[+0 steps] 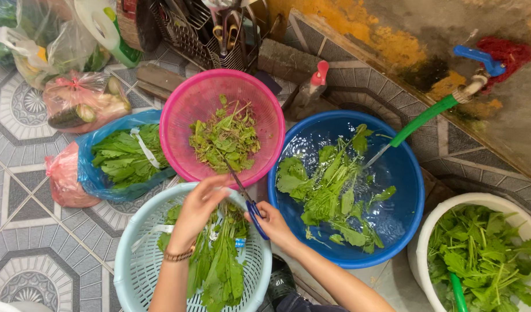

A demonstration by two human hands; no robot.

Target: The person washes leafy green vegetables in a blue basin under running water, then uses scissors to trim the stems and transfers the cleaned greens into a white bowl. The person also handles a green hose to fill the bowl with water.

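The left hand point(201, 202) pinches a bunch of leafy greens point(219, 266) by the stems, holding it over the pale blue basket point(132, 271) at six o'clock. The right hand point(271, 225) is closed through the blue handles of the scissors point(249, 203), blades angled toward eleven o'clock at the stems, probably so trimmings land in the pink basket point(184, 98) at twelve o'clock. Cut leaves float in the blue basin point(404, 179) at three o'clock, under the green hose point(422, 119).

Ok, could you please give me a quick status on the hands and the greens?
Left hand gripping leafy stems over pale blue basket. Right hand working blue-handled scissors. Trimmings in pink basket. Nothing in the way.
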